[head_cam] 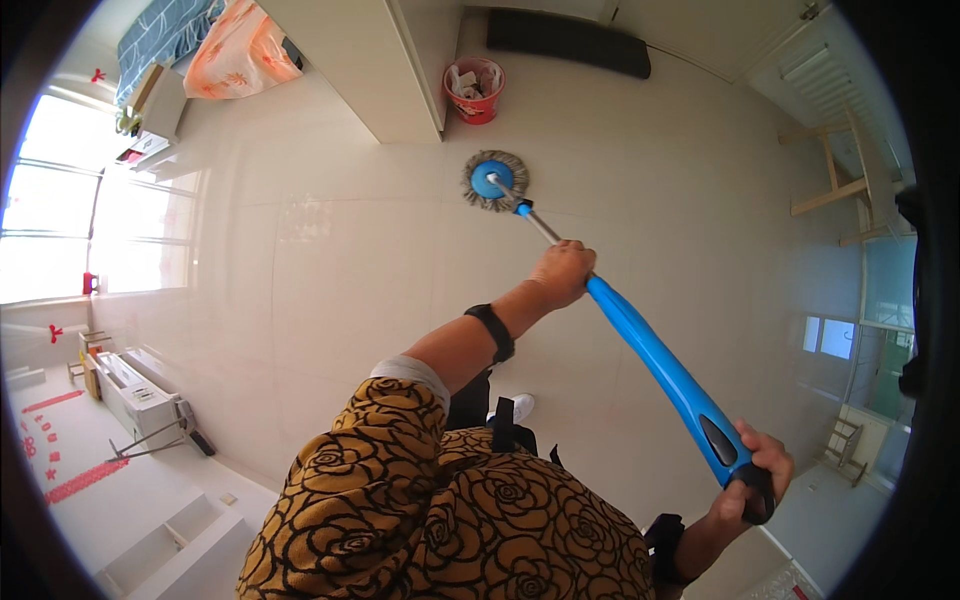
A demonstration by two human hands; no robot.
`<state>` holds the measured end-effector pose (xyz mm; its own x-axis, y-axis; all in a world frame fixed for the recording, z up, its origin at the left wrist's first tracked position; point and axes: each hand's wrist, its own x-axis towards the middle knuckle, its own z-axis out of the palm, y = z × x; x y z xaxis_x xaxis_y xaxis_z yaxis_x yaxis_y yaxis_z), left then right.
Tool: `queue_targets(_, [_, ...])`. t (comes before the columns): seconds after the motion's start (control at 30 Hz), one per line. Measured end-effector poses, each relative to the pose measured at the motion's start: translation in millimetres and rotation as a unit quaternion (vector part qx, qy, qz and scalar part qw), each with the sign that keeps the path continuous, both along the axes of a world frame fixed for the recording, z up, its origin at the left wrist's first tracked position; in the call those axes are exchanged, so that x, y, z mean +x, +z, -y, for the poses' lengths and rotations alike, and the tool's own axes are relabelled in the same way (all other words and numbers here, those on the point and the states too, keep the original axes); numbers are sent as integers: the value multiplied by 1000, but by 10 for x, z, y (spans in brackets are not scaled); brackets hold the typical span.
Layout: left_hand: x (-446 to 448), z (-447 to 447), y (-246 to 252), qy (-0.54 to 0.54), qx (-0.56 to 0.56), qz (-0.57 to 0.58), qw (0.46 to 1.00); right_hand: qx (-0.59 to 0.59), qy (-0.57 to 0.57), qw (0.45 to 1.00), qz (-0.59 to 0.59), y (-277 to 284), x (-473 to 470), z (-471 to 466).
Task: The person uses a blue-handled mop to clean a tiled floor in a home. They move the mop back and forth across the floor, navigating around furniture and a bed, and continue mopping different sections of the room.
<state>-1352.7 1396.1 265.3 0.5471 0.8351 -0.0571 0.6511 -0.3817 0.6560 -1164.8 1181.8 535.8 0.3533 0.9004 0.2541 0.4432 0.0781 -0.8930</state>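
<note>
A spin mop with a blue handle point(652, 360) runs slantwise across the middle of the view. My left hand point(564, 271) is wrapped around its metal pole, just above the upper end of the blue grip. Lower right, my right hand point(754, 472) grips the black-tipped end of the handle. The round mop head point(493, 180), a blue disc ringed with grey strings, rests flat on the pale tiled floor point(360, 262). Part of the pole is hidden under my left hand.
A red waste bin point(480, 114) with a liner and rubbish stands beside a wall corner point(411, 135), beyond the mop head. Behind lies a long dark block point(566, 43). Wooden-legged furniture point(829, 199) is at right; a white cabinet point(142, 397) stands at left. An orange patterned cloth point(244, 56) hangs upper left.
</note>
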Motion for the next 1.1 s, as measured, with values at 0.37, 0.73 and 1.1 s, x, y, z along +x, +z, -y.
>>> queue_targets(0.37, [-1946, 514, -216, 195, -49, -102, 974, -96, 345, 929, -92, -227, -690, -948])
queue_targets(0.73, [-973, 65, -156, 131, -118, -181, 968, -73, 302, 940, -140, -364, 322, -1273])
queue_targets(1.1, [2290, -798, -185, -2, -49, -98, 994, -50, 3, 994, -97, -85, 2521, -987])
